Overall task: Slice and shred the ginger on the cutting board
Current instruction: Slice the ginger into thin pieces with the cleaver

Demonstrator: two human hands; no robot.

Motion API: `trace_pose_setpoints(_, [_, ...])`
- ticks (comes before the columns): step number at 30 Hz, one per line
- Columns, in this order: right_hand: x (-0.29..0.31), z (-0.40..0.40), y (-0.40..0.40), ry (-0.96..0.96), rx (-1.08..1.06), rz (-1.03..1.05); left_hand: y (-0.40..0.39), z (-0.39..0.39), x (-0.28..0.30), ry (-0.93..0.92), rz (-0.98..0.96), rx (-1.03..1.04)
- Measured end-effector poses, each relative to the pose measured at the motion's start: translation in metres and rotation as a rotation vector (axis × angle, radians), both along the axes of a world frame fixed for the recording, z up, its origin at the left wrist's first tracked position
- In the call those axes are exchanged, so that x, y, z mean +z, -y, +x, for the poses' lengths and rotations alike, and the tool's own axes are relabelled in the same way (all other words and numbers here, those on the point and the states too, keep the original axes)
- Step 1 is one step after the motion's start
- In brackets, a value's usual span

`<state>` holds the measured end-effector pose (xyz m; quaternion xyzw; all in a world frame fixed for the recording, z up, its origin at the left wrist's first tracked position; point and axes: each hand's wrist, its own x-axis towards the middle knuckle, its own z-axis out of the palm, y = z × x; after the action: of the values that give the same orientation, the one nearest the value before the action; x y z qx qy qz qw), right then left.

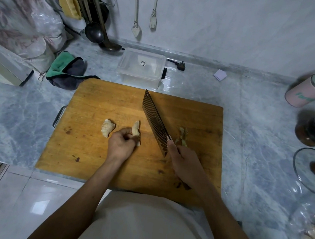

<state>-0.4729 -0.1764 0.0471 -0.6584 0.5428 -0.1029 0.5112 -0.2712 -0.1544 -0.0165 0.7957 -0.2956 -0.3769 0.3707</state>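
head view, ginger feel: the ginger piece (136, 129) in your hand looks light, hard and knobbly, so I'd guess it rolls until it has a flat side down. Skin looks dry, not slippery.

head view, where it is: on the cutting board (100, 101), near the middle, just left of the cleaver (155, 122). A second ginger chunk (107, 127) lies loose just left of that, and ginger scraps (182, 137) sit right of the blade.

head view, where to hold: pinch the near end, fingertips tucked back, far end left free for the blade. Probably safest once it's lying flat.

head view, left hand: your left hand (121, 144) is curled round the near end of the ginger piece, wrist low over the board, far end poking out away from you.

head view, right hand: your right hand (182, 161) is wrapped on the cleaver handle, forefinger up along the blade's side. Blade angles away and left; can't tell if the edge touches the board.

head view, progress: no slices visible yet, I'd say early on.
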Motion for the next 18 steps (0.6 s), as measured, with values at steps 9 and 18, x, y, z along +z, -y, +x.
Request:
trace_pose_setpoints(9, [0.0, 0.007, 0.007, -0.026, 0.032, -0.007, -0.002, 0.006, 0.004, 0.129, -0.08, 0.0])
trace_pose_setpoints(18, [-0.003, 0.012, 0.006, -0.033, 0.059, -0.002, -0.005, -0.001, -0.003, 0.191, -0.033, -0.014])
